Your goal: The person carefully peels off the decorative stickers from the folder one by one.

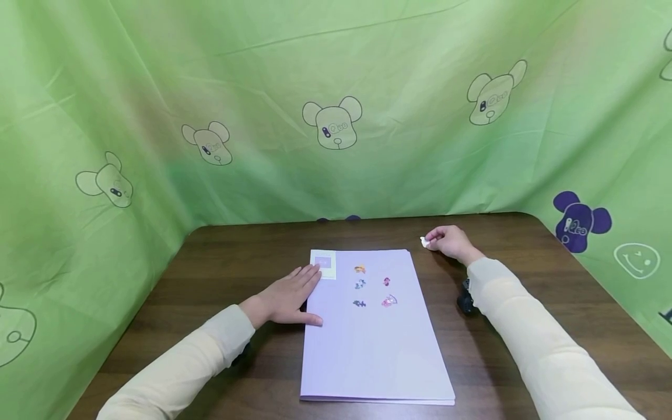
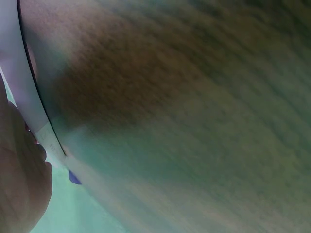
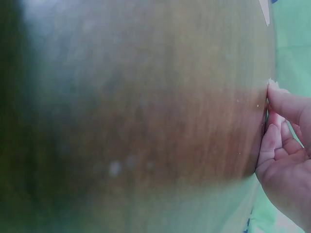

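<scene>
In the head view, taking the middle of the white paper stack (image 1: pixel 375 356) as the clock's centre, the left hand (image 1: pixel 291 294) is lying flat at ten o'clock, fingers straight, thumb resting on the paper's edge and fingertips reaching the pale square label (image 1: pixel 325 264) at eleven. Five small colourful stickers (image 1: pixel 389 301) are sitting around twelve. Between one and two o'clock, just off the stack over the brown table (image 1: pixel 241 251), the right hand (image 1: pixel 450 241) is pinching a small white scrap (image 1: pixel 425 241) between thumb and fingers. The step in hand seems to be handling this scrap while the other palm is steadying the paper.

In the left wrist view, the paper's edge is running down from ten o'clock, and the hand is showing at eight; its fingers are mostly hiding, so this view alone is not telling their pose.

In the right wrist view, the hand is showing at three o'clock, thumb and fingers meeting at the scrap. The next move is probably calling for a light, precise fingertip pinch, with the paper staying flat under the left hand.
</scene>
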Demonstrator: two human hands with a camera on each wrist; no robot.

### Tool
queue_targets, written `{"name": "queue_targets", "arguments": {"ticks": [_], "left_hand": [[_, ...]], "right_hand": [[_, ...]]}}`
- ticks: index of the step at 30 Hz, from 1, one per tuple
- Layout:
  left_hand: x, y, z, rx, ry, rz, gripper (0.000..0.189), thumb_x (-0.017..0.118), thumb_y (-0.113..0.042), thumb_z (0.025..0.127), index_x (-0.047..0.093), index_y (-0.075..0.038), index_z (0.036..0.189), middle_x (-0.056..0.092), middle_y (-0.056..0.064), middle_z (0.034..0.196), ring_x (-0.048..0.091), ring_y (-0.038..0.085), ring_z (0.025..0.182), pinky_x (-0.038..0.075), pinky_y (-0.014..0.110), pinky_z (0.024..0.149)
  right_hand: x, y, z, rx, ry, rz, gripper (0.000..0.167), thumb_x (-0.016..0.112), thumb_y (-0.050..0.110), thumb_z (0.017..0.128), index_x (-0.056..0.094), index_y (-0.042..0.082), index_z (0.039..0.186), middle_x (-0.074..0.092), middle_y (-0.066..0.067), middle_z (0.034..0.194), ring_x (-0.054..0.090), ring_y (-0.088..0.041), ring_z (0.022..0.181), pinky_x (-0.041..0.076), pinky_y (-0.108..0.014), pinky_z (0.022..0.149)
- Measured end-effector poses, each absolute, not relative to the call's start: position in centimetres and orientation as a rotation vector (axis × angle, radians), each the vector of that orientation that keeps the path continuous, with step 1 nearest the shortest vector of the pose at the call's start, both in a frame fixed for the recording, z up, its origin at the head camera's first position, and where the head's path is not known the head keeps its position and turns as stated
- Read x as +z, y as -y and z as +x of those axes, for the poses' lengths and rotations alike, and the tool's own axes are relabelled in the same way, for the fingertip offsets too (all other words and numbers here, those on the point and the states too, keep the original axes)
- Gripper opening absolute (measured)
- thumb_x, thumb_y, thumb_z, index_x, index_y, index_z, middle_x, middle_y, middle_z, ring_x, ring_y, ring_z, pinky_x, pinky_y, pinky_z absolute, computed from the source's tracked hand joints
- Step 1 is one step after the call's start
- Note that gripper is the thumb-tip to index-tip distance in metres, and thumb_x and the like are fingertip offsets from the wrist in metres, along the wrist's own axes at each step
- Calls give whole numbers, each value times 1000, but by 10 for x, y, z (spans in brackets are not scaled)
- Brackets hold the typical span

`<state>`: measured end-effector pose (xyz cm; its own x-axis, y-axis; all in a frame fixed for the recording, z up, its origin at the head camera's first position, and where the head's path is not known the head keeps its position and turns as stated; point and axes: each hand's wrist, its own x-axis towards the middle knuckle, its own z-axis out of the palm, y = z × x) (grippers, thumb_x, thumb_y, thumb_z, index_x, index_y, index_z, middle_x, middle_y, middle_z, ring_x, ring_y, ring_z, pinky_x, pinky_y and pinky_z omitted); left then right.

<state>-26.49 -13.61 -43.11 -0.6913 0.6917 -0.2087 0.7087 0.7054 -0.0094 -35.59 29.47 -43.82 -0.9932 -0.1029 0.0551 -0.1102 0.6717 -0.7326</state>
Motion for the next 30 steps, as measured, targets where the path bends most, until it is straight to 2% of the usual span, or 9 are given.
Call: {"name": "queue_targets", "arguments": {"ticks": [8, 30], "left_hand": [[-432, 136, -264, -136, -2724, 1126, 114, 26, -88, 79, 7, -7, 156, 0, 8, 163, -3, 20, 147, 4, 36, 117], [-428, 136, -263, -156, -2714, 1134, 113, 28, -87, 80, 6, -7, 156, -1, 8, 162, -4, 20, 147, 4, 35, 117]], "right_hand": [[-440, -295, -357, 1321, 2847, 160, 20, 70, -2, 83, 63, -11, 100, 64, -8, 83, 53, -15, 74, 43, -25, 66], [-430, -294, -350, 1364, 2823, 169, 24, 68, 3, 89, 62, -13, 106, 66, -16, 90, 55, -13, 75, 45, -22, 65]]}}
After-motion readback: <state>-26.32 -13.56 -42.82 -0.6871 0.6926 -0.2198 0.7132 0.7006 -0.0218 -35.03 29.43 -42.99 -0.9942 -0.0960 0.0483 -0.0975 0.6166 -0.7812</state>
